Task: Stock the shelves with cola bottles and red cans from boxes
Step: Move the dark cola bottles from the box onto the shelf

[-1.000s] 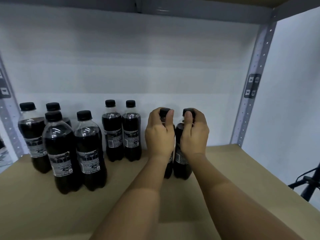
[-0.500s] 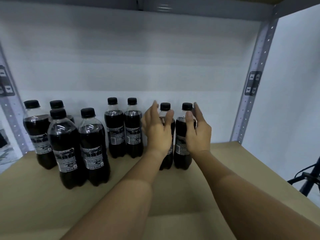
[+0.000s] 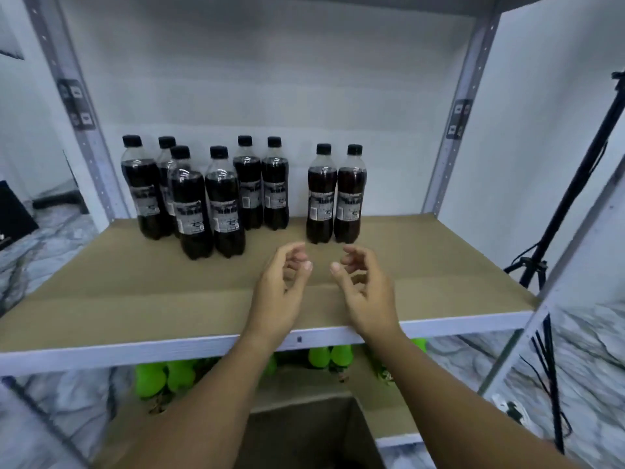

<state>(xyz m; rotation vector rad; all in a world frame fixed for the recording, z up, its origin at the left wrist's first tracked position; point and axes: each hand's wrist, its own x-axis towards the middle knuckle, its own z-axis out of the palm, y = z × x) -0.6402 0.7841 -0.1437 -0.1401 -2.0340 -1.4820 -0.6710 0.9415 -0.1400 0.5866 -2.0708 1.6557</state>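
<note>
Eight cola bottles stand upright on the cardboard-lined shelf (image 3: 135, 292), caps up, long axes vertical, labels facing me. Six cluster at the left: two in front (image 3: 192, 204) (image 3: 225, 203), four behind. The newest pair (image 3: 321, 194) (image 3: 350, 194) stands side by side, touching, to the right and a little apart from the cluster.

My left hand (image 3: 280, 292) and right hand (image 3: 367, 292) hover over the bare front of the shelf, apart from each other, fingers loosely curled and holding nothing. A second ago both were wrapped around the necks of that right-hand pair; half a second ago the fingers were opening off them. Now both hands have come back toward the shelf's front edge (image 3: 135, 346), well clear of the bottles, and the view takes in more of the unit.

Open cardboard runs from the pair to the right upright (image 3: 449, 130), and across the whole front strip. Green bottles (image 3: 150, 379) show on the level below. A black tripod (image 3: 554, 211) stands outside the frame on the right.
</note>
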